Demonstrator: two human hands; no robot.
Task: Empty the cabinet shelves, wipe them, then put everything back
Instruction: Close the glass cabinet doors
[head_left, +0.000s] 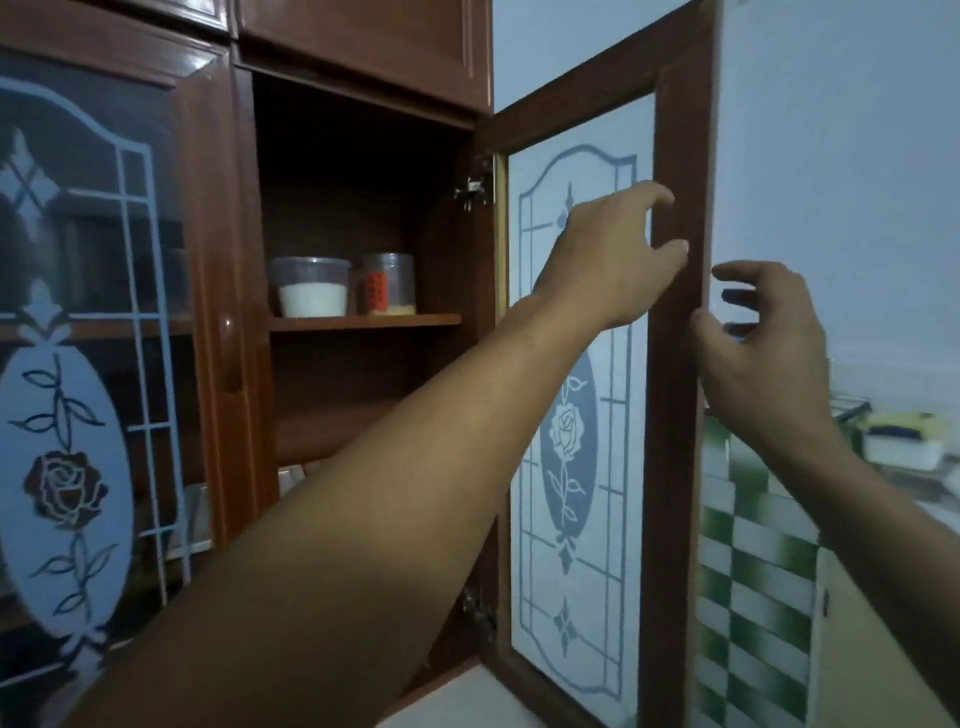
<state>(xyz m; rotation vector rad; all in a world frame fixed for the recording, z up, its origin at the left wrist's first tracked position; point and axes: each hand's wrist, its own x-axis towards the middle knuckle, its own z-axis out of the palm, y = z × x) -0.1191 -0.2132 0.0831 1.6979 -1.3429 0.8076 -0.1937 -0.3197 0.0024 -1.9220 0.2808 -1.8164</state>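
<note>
The brown wall cabinet's right door (675, 364), with frosted rose-pattern glass, stands swung open to the right. My left hand (613, 260) reaches across to the door's inner frame, its fingertips touching the wood. My right hand (763, 353) is at the door's outer edge, thumb against the edge, fingers loosely spread and holding nothing. Inside, the upper shelf (363, 320) carries a clear tub of white powder (310, 287) and a clear jar with a red label (389, 285). The lower shelf is mostly hidden behind my left forearm.
The left cabinet door (93, 338) with matching etched glass stays closed, with dim shapes behind it. Green and white checked tiles (753, 582) cover the wall at lower right. A white container with a yellow and blue item (904, 441) sits at the far right.
</note>
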